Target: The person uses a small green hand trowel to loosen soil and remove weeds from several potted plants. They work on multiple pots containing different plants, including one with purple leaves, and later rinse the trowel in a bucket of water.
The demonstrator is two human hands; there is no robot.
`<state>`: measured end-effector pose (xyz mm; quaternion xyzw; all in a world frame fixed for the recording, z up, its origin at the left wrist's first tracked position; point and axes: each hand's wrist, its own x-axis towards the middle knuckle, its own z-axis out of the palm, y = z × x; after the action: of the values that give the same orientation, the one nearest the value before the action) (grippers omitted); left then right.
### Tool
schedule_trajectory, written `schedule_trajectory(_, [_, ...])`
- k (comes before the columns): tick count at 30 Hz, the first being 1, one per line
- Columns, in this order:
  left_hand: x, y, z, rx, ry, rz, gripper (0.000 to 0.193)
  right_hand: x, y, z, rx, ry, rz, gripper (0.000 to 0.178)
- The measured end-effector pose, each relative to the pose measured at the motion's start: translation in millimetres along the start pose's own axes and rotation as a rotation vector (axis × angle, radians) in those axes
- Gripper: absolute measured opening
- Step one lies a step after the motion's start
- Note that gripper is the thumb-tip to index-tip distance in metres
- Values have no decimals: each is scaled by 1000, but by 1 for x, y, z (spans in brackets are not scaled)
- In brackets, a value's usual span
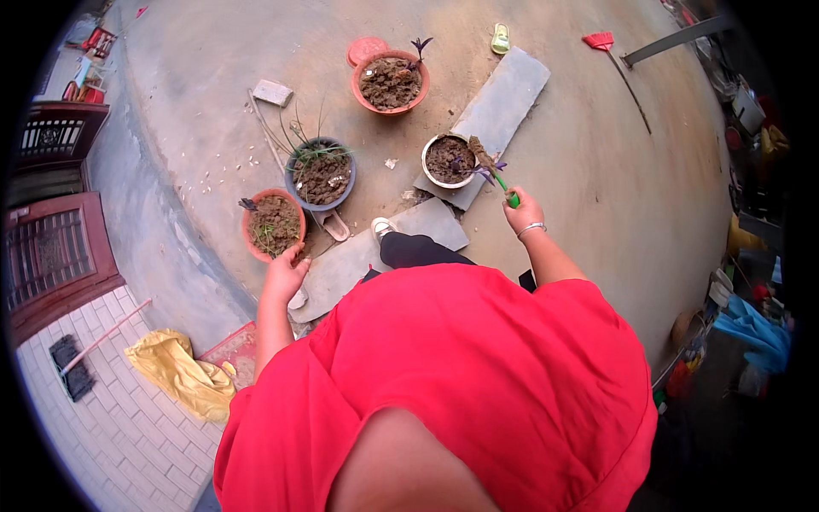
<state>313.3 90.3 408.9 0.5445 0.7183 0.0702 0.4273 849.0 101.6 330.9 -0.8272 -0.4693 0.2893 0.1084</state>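
The right hand (pixel 522 213) was closed round the green handle of a small trowel (pixel 493 171), whose blade, loaded with brown soil, pointed up and away from the hand and hung over the near rim of a pale metal pot (pixel 449 160). That pot was filled with dark, lumpy earth and had a small purple-leaved plant at the side nearest the blade; it sat partly on a grey stone slab (pixel 503 102). The left hand (pixel 286 271) lay at the near rim of an orange clay pot (pixel 273 225) of soil, fingers loosely curled; whether it gripped the rim was hard to tell. Just beyond that hand stood a grey pot (pixel 322 174) with thin grassy shoots, and farther off a larger orange pot (pixel 390 82).
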Motion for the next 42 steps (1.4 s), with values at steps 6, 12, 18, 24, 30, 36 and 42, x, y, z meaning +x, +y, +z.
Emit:
schedule_trajectory(6, [-88,-36,97,-74,166,-40,49,12,78,4,-48,5,-176,24])
schedule_trajectory(12, [-211,-21,161,-207,200,-203,48,-10,137,-26,18,-52,-311,26])
schedule_trajectory(18, [-258,41,206,-194,261,-187,49,-31,212,-76,84,-30,-370,25])
schedule_trajectory(24, [-238,100,249,-143,204,-102,51,-22,306,-132,116,78,-237,25])
schedule_trajectory(30, [-203,206,277,25,198,-23,51,15,406,-164,141,208,-154,26])
schedule_trajectory(36, [-95,386,394,275,-77,152,49,52,518,-237,164,188,-87,27])
schedule_trajectory(42, [-46,586,508,313,-341,463,50,66,617,-319,291,327,2,24])
